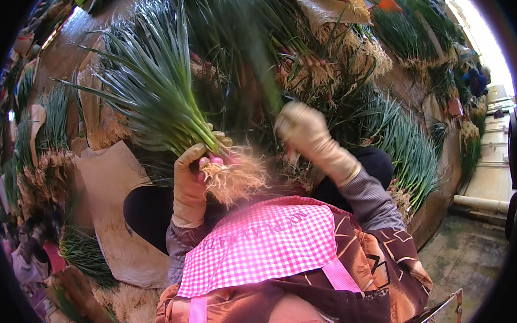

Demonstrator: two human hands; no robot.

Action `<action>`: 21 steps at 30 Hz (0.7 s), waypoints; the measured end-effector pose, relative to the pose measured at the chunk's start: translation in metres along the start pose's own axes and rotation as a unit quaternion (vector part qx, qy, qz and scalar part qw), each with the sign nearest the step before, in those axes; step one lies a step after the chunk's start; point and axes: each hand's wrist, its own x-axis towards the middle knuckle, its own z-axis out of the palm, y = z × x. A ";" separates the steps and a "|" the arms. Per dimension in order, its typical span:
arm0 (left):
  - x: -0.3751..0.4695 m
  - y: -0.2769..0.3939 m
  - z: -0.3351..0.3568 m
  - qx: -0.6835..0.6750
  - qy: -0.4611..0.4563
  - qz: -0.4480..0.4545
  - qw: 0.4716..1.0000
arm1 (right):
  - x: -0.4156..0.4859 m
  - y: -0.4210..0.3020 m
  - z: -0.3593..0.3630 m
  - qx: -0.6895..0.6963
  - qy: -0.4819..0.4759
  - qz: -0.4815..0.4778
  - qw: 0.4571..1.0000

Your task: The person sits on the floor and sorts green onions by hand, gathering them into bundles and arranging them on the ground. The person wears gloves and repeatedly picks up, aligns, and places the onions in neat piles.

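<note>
My left hand (190,181), in a cream rubber glove, grips a thick bunch of spring onions (193,117) just above the pink-red bulbs. Its leaves fan up and to the left, while the pale roots (233,175) hang toward my lap. To the right, my right hand (304,123), gloved alike, is blurred by motion. It appears closed around a spring onion stalk (270,84), whose blurred green leaves run up from the fist; roots show below it. Loose spring onions (243,93) lie in a dark heap between and beyond the hands.
A tan sheet (119,217) lies by my left knee. More spring onions (405,143) are spread beside my right knee, and rooty bunches (315,65) lie ahead near a sack (334,9). Other piles (54,121) stand at left. A pipe (482,203) edges the floor at right.
</note>
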 end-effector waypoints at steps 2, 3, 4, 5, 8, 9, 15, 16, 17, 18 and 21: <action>-0.006 0.006 0.009 -0.039 0.000 0.001 0.999 | -0.022 -0.010 0.011 -0.010 -0.446 0.037 0.894; -0.010 0.010 0.013 -0.060 -0.004 0.004 0.998 | -0.021 -0.005 0.014 0.045 -0.435 0.025 0.899; -0.014 0.013 0.017 -0.095 -0.045 0.003 0.994 | -0.016 0.002 0.020 0.107 -0.234 0.059 0.965; -0.016 0.015 0.020 -0.136 -0.071 0.006 0.988 | -0.001 0.015 0.023 0.157 -0.088 0.120 0.976; -0.015 0.013 0.021 -0.114 -0.068 0.020 0.991 | 0.057 0.065 0.019 0.016 0.032 0.156 0.987; -0.012 0.010 0.019 -0.100 -0.058 0.024 0.993 | 0.073 0.074 0.024 -0.093 0.047 0.151 0.983; 0.002 0.001 0.001 0.024 0.045 -0.005 0.999 | 0.110 0.076 0.018 -0.058 0.038 0.157 0.985; 0.000 0.001 -0.001 -0.020 -0.008 0.010 1.000 | 0.102 0.069 0.005 0.031 0.065 0.178 0.981; -0.002 0.003 -0.001 -0.055 -0.030 0.015 0.998 | 0.091 0.063 -0.008 0.237 0.056 0.265 0.933; -0.003 0.005 0.000 -0.050 -0.023 0.026 0.998 | 0.076 0.051 -0.017 0.160 0.052 0.204 0.964; -0.006 0.009 0.004 -0.056 -0.029 0.018 0.998 | 0.017 0.005 -0.019 0.281 0.048 -0.004 0.959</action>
